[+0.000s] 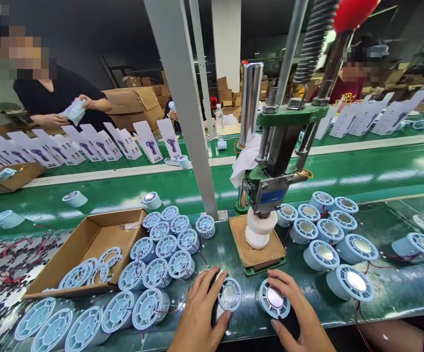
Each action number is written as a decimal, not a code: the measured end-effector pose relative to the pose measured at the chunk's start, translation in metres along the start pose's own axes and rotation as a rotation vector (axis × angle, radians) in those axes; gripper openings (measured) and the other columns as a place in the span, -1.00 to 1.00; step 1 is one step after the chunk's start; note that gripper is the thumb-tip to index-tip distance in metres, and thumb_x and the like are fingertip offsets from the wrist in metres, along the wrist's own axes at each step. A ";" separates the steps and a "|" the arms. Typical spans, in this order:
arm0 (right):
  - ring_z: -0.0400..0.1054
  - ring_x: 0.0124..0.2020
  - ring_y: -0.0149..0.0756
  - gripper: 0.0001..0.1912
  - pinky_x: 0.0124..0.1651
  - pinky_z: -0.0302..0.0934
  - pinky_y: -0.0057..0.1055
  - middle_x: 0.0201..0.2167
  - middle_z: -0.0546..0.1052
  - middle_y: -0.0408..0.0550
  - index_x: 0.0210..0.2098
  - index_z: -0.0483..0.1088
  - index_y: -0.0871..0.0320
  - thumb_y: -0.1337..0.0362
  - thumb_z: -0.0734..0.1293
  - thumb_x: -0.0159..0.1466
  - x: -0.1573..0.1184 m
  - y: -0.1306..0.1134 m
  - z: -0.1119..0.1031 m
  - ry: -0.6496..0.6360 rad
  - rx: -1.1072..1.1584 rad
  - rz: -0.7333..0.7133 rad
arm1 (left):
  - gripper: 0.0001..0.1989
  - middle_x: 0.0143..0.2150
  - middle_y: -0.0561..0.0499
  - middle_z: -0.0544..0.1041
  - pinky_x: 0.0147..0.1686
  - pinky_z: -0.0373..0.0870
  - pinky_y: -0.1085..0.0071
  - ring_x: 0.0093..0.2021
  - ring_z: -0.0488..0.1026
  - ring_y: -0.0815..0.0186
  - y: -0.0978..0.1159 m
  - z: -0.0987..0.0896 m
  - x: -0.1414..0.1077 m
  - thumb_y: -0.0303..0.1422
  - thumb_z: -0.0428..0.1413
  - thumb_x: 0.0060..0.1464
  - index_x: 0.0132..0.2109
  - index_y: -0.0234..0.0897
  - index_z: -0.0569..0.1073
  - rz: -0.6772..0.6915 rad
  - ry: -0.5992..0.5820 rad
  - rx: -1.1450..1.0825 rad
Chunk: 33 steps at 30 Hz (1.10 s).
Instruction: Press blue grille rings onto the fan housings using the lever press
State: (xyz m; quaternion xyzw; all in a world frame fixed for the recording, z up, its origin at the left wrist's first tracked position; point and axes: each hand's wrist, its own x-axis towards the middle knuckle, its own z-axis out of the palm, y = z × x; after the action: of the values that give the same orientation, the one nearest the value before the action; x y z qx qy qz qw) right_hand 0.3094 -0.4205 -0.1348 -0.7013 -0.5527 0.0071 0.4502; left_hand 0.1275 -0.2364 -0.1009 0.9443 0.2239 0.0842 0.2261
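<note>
1. Two round blue parts are being handled, one by each hand, on the green counter (pixel 217 249). That seems to be the step in hand.
2. The left hand (pixel 199 313) is curled around the left part (pixel 230 294). Its fingers are near the top edge and its thumb is at the bottom edge, so it looks like a hold.
3. The right hand (pixel 300 310) curls around the right part (pixel 275 299) from the other side. It seems to hold it too, with fingers above and thumb below.
4. The two parts sit between the hands, with a gap between them. Both show a shiny middle.
5. The press (pixel 272 190) stands just past them. Its white plug (pixel 258 230) is down at the cardboard pad (pixel 239 232), so I see no room for a part under it. Using it would call for lifting the plug first.
6. Moving either part calls for a soft, steady grip on its rim, I think.
7. More blue parts with shiny middles (pixel 323 252) are to the right. Blue parts with no shiny middle showing (pixel 156 272) are to the left, by a box (pixel 103 234) of rings (pixel 78 277).
</note>
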 end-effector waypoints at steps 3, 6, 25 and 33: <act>0.28 0.19 -0.34 -0.46 0.21 0.20 -0.53 0.15 0.32 0.02 0.20 0.16 0.10 0.34 0.23 0.23 0.004 -0.005 0.001 0.053 -0.003 -0.001 | -0.25 0.35 -0.04 0.25 0.24 0.22 -0.13 0.33 0.14 0.02 0.003 0.007 -0.001 -0.50 0.05 0.11 0.39 0.02 0.03 0.015 -0.028 0.056; 0.28 0.19 -0.35 -0.49 0.20 0.20 -0.54 0.14 0.33 0.01 0.19 0.18 0.10 0.34 0.24 0.24 0.006 -0.008 0.002 0.043 -0.007 0.012 | -0.16 0.30 -0.15 0.29 0.24 0.19 -0.14 0.29 0.16 -0.03 0.010 0.016 0.005 -0.37 0.16 0.08 0.42 -0.12 -0.06 -0.073 0.024 0.070; 0.37 0.13 -0.28 -0.27 0.15 0.32 -0.40 0.13 0.42 -0.02 0.31 0.00 0.13 0.39 0.24 0.15 0.013 -0.021 0.039 0.102 0.001 0.078 | -0.08 0.08 0.08 0.54 0.07 0.45 0.23 0.03 0.51 0.19 0.046 0.003 0.017 -0.44 0.29 -0.06 0.36 0.06 0.02 -0.061 0.229 -0.236; 0.36 0.14 -0.28 -0.25 0.17 0.31 -0.41 0.14 0.42 -0.02 0.35 -0.06 0.10 0.37 0.26 0.22 0.018 -0.023 0.046 0.087 0.127 0.081 | -0.23 0.15 -0.05 0.45 0.09 0.41 0.12 0.12 0.40 0.07 0.058 0.022 0.014 -0.53 0.14 -0.05 0.31 -0.03 0.18 -0.106 0.266 -0.228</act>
State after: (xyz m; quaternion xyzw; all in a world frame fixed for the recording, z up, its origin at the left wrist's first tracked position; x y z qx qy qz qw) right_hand 0.2759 -0.3782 -0.1385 -0.6926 -0.5024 0.0300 0.5167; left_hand 0.1683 -0.2846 -0.0920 0.8799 0.2905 0.2211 0.3042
